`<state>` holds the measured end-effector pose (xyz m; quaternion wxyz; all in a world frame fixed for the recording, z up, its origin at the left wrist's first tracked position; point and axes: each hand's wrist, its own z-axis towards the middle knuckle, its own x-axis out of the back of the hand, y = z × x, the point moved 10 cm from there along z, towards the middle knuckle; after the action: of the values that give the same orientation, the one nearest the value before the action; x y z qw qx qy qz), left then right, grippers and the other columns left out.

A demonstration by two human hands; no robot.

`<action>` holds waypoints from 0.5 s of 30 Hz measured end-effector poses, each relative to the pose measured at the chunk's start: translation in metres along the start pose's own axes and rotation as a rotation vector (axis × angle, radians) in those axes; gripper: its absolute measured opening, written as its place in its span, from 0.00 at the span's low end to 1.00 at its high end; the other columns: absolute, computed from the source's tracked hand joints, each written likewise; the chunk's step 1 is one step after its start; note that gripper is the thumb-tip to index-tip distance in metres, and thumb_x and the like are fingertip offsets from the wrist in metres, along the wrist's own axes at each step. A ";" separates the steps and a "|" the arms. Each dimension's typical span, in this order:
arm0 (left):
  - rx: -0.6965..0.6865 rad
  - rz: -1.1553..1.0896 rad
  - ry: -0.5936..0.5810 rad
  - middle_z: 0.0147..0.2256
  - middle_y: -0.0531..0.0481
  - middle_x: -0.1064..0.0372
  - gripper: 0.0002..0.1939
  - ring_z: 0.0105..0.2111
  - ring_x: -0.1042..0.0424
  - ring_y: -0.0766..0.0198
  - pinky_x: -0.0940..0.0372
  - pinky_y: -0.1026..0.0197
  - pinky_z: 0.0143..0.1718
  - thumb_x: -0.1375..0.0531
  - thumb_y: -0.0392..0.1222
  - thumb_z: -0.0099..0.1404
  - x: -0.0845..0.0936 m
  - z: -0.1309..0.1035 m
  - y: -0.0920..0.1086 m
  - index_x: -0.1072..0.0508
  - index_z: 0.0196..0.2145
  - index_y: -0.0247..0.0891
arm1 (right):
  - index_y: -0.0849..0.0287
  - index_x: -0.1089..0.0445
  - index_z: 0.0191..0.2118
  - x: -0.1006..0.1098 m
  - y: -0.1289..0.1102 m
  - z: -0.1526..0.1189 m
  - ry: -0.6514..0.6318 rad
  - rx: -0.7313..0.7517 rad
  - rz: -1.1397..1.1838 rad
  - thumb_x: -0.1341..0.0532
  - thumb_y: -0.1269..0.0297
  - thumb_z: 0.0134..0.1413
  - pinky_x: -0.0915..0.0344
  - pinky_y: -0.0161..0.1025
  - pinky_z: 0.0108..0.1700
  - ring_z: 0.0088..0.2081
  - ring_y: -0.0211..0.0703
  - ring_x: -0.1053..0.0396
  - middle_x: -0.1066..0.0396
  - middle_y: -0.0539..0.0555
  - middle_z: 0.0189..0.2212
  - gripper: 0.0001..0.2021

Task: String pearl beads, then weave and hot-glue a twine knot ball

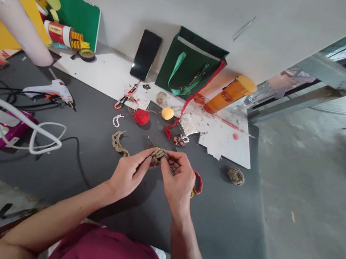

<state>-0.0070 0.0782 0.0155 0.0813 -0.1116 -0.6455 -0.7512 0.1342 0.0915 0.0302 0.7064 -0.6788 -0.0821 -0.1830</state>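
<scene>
Between my two hands I hold a small tan crocheted piece (158, 156) just above the grey table. My left hand (130, 173) pinches its left side with thumb and fingers. On its right side, my right hand (179, 181) presses with the thumb while the other fingers curl behind. A scalloped tan crochet strip (118, 142) trails from near my left fingers. A red band (198, 183) lies partly behind my right hand. Past the fingertips, a thin hook-like tool (151, 141) shows only in part. At the right rests a ball of tan yarn (236, 176).
A red yarn ball (141, 117), a yellow ball (167, 113) and beaded pieces lie beyond my hands. Behind them stand a phone (145, 55), a green paper bag (190, 65) and an orange cylinder (231, 95). Left are a glue gun (51, 90) and cables (47, 142).
</scene>
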 end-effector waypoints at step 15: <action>0.019 -0.014 -0.031 0.43 0.46 0.24 0.17 0.40 0.25 0.62 0.30 0.64 0.41 0.48 0.40 0.68 -0.006 -0.002 -0.004 0.32 0.53 0.36 | 0.58 0.34 0.34 -0.008 -0.005 -0.004 -0.009 0.036 -0.110 0.40 0.66 0.50 0.30 0.38 0.31 0.27 0.40 0.30 0.27 0.53 0.28 0.05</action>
<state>-0.0029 0.0765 0.0094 0.0668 -0.1181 -0.6547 -0.7436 0.1242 0.0884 0.0311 0.7071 -0.6612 -0.1256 -0.2169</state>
